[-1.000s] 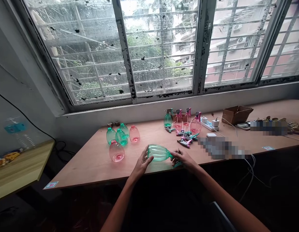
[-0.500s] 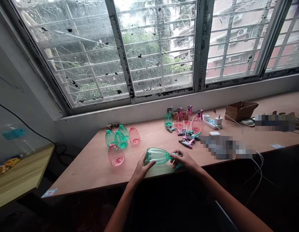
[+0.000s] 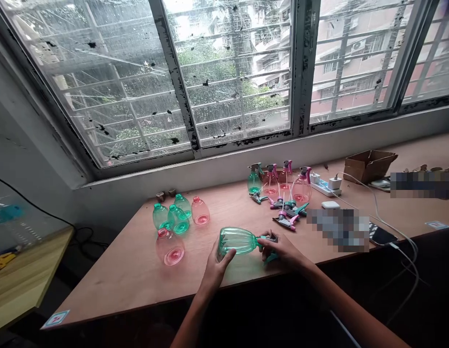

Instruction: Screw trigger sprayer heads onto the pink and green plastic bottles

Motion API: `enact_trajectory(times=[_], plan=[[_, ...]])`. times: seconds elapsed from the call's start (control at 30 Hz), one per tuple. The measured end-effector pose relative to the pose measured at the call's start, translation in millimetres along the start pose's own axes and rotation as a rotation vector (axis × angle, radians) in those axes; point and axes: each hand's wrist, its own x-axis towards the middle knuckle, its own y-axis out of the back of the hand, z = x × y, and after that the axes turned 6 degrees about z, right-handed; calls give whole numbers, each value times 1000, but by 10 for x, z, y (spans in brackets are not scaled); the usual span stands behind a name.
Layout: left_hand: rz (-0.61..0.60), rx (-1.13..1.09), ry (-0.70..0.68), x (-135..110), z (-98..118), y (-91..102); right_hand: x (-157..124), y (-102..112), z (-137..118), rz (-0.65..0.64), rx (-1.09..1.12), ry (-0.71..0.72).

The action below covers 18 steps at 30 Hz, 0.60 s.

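Note:
A clear green bottle [image 3: 238,240] lies sideways just above the table's front edge, its neck to the right. My left hand [image 3: 216,267] grips the base end, thumb along the near side. At the neck, the fingers of my right hand [image 3: 282,250] are closed around a teal and grey spray head [image 3: 271,258], which they partly hide. I cannot tell how tightly head and neck are joined. Left of my hands stand three open green bottles [image 3: 178,221] and two pink ones [image 3: 170,249]. Several loose spray heads [image 3: 286,220] lie beyond my right hand.
Against the wall stand a green spray bottle [image 3: 254,181] and three pink spray bottles [image 3: 301,186] with heads on. Further right are a power strip [image 3: 325,186], a white case [image 3: 330,205], a cardboard box [image 3: 369,165], a phone [image 3: 383,234] and cables. The table edge [image 3: 137,309] runs in front.
The view has shifted slightly, so the table sits a little lower. Both hands keep hold of the green bottle and spray head; the right fingers have moved slightly around the neck.

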Motion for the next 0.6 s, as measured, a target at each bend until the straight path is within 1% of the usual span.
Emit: enact_trajectory(times=[0.17,0.3,0.43,0.5,0.6], plan=[[45,-1,-59,-25,-78,15,32,-27,26,11,14,20],[62,-30,-33,-19,-129,-8,12,-17,19,5,-14,20],[115,-23,-26,-7,-190,-25,-8,-12,11,16,-27,23],[114,-16,-35,-9,-219,-20,-6,-6,18,22,-3,22],[77,-21,-77,-20,-246,-4,3,6,39,23,35,12]])
